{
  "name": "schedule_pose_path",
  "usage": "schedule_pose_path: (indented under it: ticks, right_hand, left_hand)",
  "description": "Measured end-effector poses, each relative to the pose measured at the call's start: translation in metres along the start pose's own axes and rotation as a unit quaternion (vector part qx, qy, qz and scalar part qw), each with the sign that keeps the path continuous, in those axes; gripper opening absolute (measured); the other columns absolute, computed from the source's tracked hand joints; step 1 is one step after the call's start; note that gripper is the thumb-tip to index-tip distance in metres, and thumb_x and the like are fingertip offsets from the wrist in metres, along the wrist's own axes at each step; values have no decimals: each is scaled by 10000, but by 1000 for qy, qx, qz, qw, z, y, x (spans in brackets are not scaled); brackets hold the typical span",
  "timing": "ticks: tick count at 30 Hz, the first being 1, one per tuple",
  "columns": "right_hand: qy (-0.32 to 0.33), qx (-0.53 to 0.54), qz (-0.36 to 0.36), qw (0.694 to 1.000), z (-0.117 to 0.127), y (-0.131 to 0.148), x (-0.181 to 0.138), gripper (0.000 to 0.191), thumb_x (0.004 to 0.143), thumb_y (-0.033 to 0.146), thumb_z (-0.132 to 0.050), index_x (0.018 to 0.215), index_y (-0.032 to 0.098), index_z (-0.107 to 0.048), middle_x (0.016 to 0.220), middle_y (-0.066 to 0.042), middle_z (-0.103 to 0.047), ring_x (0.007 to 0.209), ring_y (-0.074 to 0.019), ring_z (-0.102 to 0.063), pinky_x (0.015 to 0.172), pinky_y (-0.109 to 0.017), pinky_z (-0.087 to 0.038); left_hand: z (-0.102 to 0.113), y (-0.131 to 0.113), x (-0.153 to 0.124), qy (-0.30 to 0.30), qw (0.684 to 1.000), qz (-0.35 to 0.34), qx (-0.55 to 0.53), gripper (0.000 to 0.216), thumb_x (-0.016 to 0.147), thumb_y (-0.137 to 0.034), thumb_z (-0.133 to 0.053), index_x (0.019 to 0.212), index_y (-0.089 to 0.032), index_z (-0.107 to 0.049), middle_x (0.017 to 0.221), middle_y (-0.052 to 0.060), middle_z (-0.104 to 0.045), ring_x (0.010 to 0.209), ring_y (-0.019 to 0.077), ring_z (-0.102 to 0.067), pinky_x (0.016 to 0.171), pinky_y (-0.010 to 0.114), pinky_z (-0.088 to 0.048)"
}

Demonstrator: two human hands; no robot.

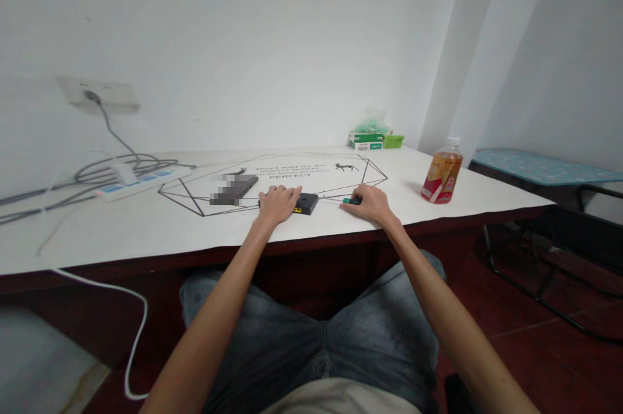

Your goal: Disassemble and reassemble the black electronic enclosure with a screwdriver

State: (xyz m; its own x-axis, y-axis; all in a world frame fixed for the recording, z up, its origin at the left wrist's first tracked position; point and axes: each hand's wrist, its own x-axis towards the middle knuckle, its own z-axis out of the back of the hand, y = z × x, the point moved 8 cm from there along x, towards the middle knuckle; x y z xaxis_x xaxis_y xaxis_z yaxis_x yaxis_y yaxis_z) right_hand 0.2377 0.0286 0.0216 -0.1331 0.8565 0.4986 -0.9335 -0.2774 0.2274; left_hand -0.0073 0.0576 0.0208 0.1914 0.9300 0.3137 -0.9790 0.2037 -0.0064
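Observation:
My left hand [278, 202] rests on the left end of a small black box [306, 202] with a yellow mark on its front, fingers curled over it. My right hand [370, 202] is closed round a green-handled screwdriver [351, 200], whose thin shaft points left toward the box. Both lie on a white table [146, 226] printed with black geometric lines and deer. A flat dark grey device [233, 189] lies just left of my left hand.
A white power strip [141, 183] with grey cables sits at the left, plugged into a wall socket [100, 93]. A bottle of amber drink [442, 171] stands at the right. Green boxes [374, 139] sit at the back. A blue-topped bench [540, 167] stands right of the table.

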Motion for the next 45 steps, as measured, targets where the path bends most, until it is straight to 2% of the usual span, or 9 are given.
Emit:
schedule_pose_path:
  ticks: [9,12,15,19,22,29,34,42,45]
  right_hand:
    - [1,-25,-6,1000,2,5,-4,362,826,576,-716,873,217,-696,762,-41,-721,737,-202,-615,624,-288,-251]
    - [-6,-21,2,1000,1,5,-3,401,878,607,-644,871,210,-703,775,-50,-728,745,-201,-624,627,-288,-259]
    - [-8,-17,12,1000,-1,4,-1,378,939,541,-583,839,201,-715,848,-60,-744,796,-199,-637,640,-292,-279]
    - [-21,-18,17,999,0,3,-2,374,893,549,-635,804,194,-710,920,-67,-730,820,-197,-629,648,-297,-299]
    - [-29,-15,25,999,2,5,-3,330,826,532,-715,848,204,-692,931,-51,-719,813,-192,-620,640,-291,-292]
    - [-14,-32,-1,999,1,4,-4,377,840,589,-691,952,229,-684,796,-40,-720,756,-213,-622,628,-289,-262]
    - [-12,-15,11,1000,-1,5,-2,382,961,547,-544,895,219,-728,819,-53,-745,784,-204,-647,651,-289,-300]
    - [-32,-2,15,999,1,1,-1,388,892,559,-632,800,194,-727,867,-69,-739,819,-200,-632,650,-287,-314]
    - [-36,5,13,999,0,-1,-1,379,881,554,-637,788,196,-721,856,-63,-736,802,-196,-624,640,-287,-308]
  left_hand:
    - [3,-2,-2,-2,1000,-2,3,545,1060,-405,-221,1404,-275,-624,1320,178,-645,1245,411,-536,974,657,-415]
    - [5,-3,-3,-3,1000,1,-2,540,1060,-411,-231,1389,-274,-636,1327,175,-644,1250,406,-535,984,648,-412]
    - [4,-2,-3,-4,1000,-2,2,530,1059,-394,-239,1411,-279,-618,1330,178,-642,1250,406,-534,984,651,-410]
    - [0,-1,-1,-4,1000,-6,4,538,1059,-384,-227,1422,-277,-609,1325,178,-643,1252,411,-533,980,659,-411]
    - [-1,0,0,-3,1000,-3,-3,537,1057,-396,-232,1407,-283,-624,1323,174,-645,1256,409,-529,986,656,-408]
    - [1,-1,-1,2,1000,1,2,549,1058,-407,-210,1402,-289,-621,1341,174,-636,1259,402,-524,987,656,-407]
    - [1,-1,-1,6,1000,3,5,552,1060,-408,-203,1424,-296,-602,1343,168,-633,1267,396,-520,995,646,-405]
    - [1,0,-1,-4,1000,0,-4,543,1059,-418,-221,1406,-292,-620,1332,174,-642,1252,397,-527,999,646,-392]
    - [4,-1,-1,-28,999,4,-19,528,1060,-428,-245,1317,-275,-680,1304,166,-657,1255,384,-523,1033,659,-352]
